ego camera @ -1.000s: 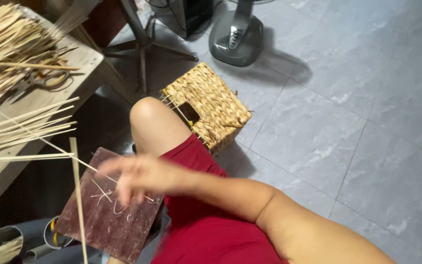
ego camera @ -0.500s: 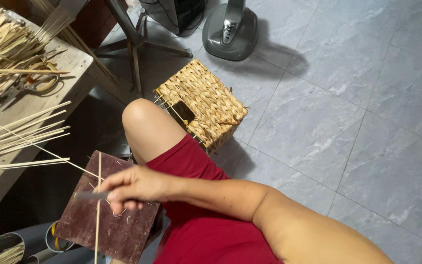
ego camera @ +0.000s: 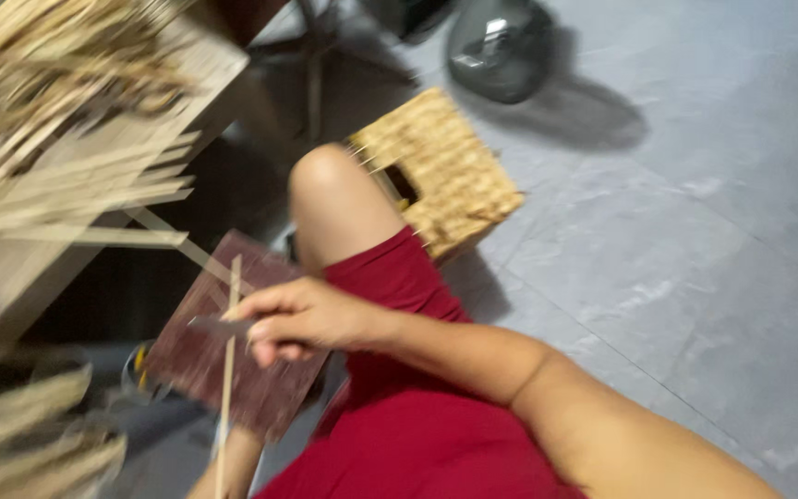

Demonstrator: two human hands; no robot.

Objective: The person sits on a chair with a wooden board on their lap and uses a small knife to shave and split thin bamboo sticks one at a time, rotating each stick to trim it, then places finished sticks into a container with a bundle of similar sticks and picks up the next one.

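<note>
The grey tiled floor (ego camera: 695, 277) fills the right half of the view. At the left a wooden bench (ego camera: 205, 69) carries a heap of pale strips (ego camera: 48, 120), all smeared by motion blur, so single strips cannot be told apart; more blurred strips sit at the lower left corner, cut off by the frame. The person's leg in red shorts (ego camera: 408, 425) crosses the middle, knee up. Behind the knee stands a woven basket (ego camera: 445, 176), partly hidden by the leg, and beyond it a dark round fan base (ego camera: 501, 55), cut off at the top edge.

A dark reddish-brown board (ego camera: 233, 351) rests by the knee, tilted, its surface scratched. Over it the right hand (ego camera: 302, 319) has its fingers curled shut on a thin dark blade (ego camera: 214, 325), which lies across a long pale strip (ego camera: 228, 370). The strip stands nearly upright over the board, straight, narrow and straw-coloured.

The left hand is out of sight; only a forearm shows at the bottom edge.
</note>
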